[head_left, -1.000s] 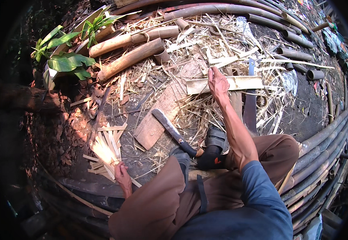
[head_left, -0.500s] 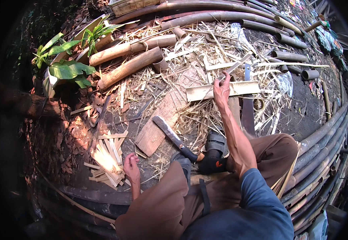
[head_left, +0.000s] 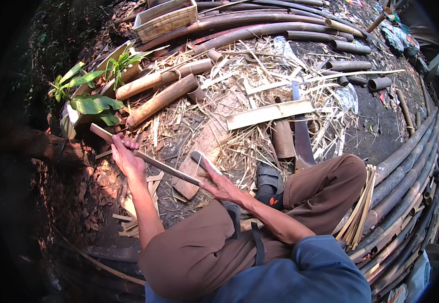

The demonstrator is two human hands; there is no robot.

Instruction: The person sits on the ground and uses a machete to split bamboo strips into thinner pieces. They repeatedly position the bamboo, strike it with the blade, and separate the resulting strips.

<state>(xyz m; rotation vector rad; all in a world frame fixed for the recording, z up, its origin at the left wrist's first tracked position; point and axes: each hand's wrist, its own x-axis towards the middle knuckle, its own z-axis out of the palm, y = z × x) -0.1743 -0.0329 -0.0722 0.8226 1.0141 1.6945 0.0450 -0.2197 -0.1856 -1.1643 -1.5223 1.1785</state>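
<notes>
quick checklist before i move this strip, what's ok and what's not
1. Left hand holding the strip: ok, near its upper end.
2. Right hand at its lower end: ok, though grip firmness isn't clear.
3. Right hand clear of the machete: cannot tell, the hand covers its handle.
4. Bundle of strips away from both hands: ok, beside the right knee.
5. Strip uncracked: cannot tell.

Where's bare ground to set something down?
Freest: dark soil between the clear plastic sheet and the bamboo poles at right. Crowded: shavings around the split bamboo piece, and left, with pale slats and the held bamboo strip.
</notes>
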